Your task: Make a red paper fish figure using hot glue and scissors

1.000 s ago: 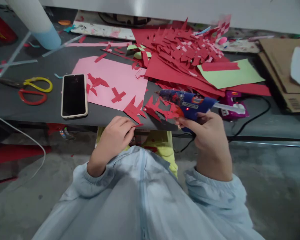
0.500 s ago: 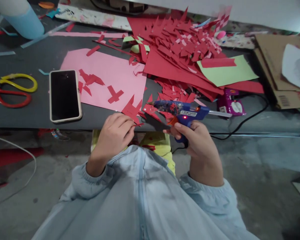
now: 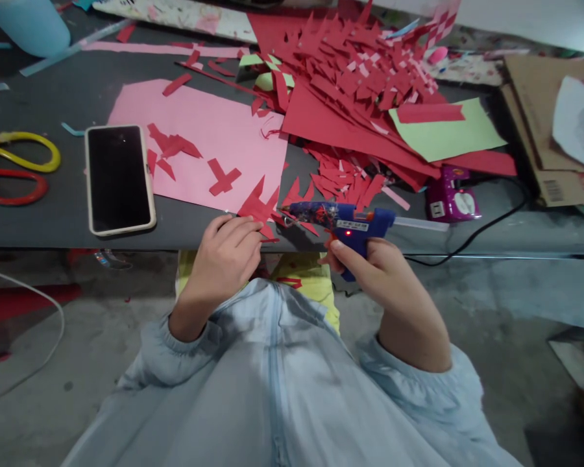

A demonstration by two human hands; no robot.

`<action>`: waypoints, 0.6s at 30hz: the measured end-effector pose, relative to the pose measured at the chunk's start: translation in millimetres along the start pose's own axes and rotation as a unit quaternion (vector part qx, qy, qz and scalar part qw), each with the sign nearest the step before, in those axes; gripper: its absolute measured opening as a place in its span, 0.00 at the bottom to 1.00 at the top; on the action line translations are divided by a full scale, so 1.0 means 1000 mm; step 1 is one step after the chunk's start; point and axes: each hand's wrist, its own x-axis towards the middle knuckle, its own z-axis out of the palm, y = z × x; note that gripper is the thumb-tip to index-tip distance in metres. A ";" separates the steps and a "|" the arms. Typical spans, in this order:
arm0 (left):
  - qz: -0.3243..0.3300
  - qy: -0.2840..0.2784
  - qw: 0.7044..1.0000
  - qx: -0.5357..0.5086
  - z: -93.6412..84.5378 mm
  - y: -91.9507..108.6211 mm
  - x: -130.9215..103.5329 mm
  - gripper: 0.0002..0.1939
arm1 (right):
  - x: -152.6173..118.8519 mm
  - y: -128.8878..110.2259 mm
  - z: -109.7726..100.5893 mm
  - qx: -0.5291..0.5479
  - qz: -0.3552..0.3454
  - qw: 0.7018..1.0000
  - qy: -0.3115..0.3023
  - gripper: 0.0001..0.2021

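In my right hand (image 3: 365, 263) is a blue hot glue gun (image 3: 355, 227), its red light lit and a clear glue stick jutting from its back end. The gun's nozzle points left, close to the pointed red paper piece (image 3: 257, 206) at the table's front edge. My left hand (image 3: 231, 250) is closed over the lower left part of that piece, fingers together; the fingertips are partly hidden. Behind them lies a pink paper sheet (image 3: 194, 155) with a red paper cross (image 3: 224, 177) and other red scraps on it.
A phone (image 3: 119, 181) and scissors (image 3: 17, 185) lie on the left. Red paper pieces (image 3: 350, 78) are heaped at the back, with a green sheet (image 3: 448, 139) beside them. A purple box (image 3: 451, 198), a black cord (image 3: 486, 224) and cardboard (image 3: 549, 130) are on the right.
My right hand has brought the glue gun left, so the nozzle is closer to the red paper piece. My left hand has stayed almost in place. The view has shifted slightly.
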 end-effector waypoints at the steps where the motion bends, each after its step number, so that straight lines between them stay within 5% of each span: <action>1: -0.001 -0.002 1.000 -0.001 0.000 0.000 0.000 0.08 | 0.001 -0.001 0.001 -0.013 0.000 1.000 -0.005 0.25; 18: -0.005 0.009 1.000 -0.007 0.004 -0.002 0.000 0.07 | 0.007 -0.004 0.004 -0.170 -0.028 0.985 0.007 0.26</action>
